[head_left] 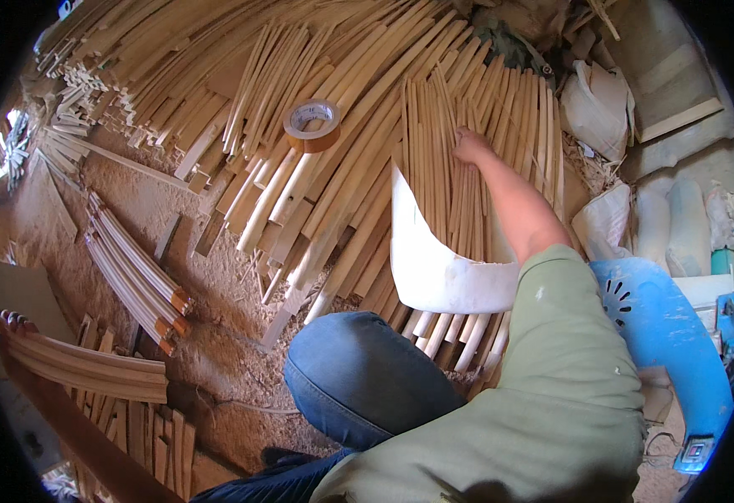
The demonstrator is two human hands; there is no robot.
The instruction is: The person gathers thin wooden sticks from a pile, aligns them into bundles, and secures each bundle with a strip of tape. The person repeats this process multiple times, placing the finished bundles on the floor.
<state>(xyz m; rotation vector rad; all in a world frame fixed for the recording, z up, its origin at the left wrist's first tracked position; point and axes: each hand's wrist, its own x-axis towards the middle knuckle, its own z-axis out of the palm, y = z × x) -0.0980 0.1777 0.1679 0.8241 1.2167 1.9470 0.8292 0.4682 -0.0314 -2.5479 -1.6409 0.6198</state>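
My right hand is closed, fingers curled down among thin wooden strips that lie in a curved white sheet. How many strips it grips is hidden. At the far left, my left hand wraps its fingers over the edge of a bundle of grooved wooden mouldings. A roll of brown packing tape rests on the long wooden strips to the left of my right hand.
Long wooden strips are piled across the back. Taped moulding bundles lie on the sawdust-covered floor at left. A blue plastic stool or chair part stands at right, near white sacks. Shorter wooden pieces lie at lower left.
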